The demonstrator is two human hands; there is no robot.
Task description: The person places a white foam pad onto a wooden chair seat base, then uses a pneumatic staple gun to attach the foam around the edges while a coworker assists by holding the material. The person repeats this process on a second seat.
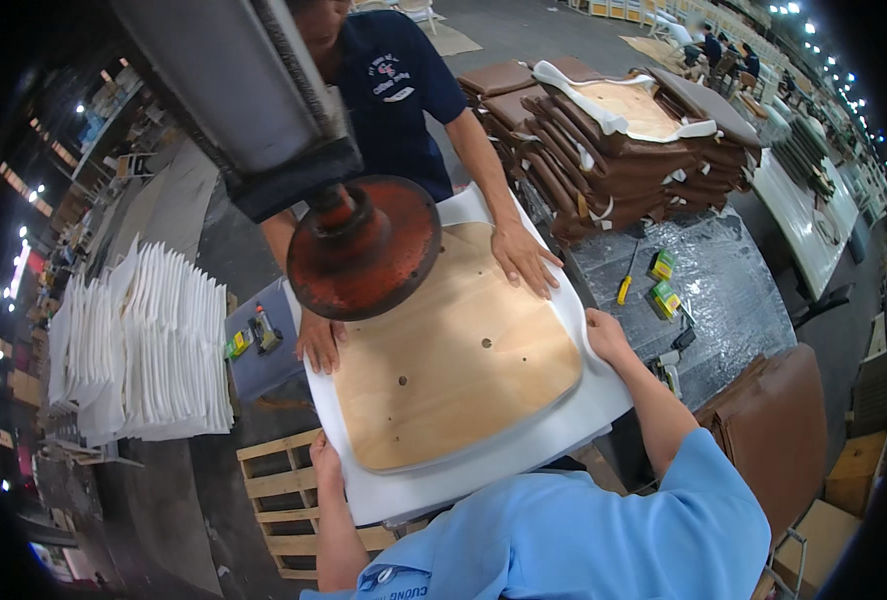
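A plywood panel [463,370] with rounded corners and several small holes lies flat on a larger white foam sheet [573,395]. My left hand [326,462] is closed on the sheet's near left edge. On the right side, my right hand [604,336] grips the edge of the same sheet, its fingers partly hidden by it. Across from me, a co-worker in a dark blue shirt lays one hand [525,260] on the panel's far right edge and the other hand [319,342] at its left edge. A round red press disc [363,250] hangs above and hides the panel's far left part.
At right, a plastic-covered table [733,290] carries a yellow-handled screwdriver [627,278], green-and-yellow boxes [663,265], a staple gun [668,370] and stacked brown seat covers [603,150]. White sheets [153,340] are stacked at left, near a wooden pallet [278,490]. Brown covers [773,430] lie at lower right.
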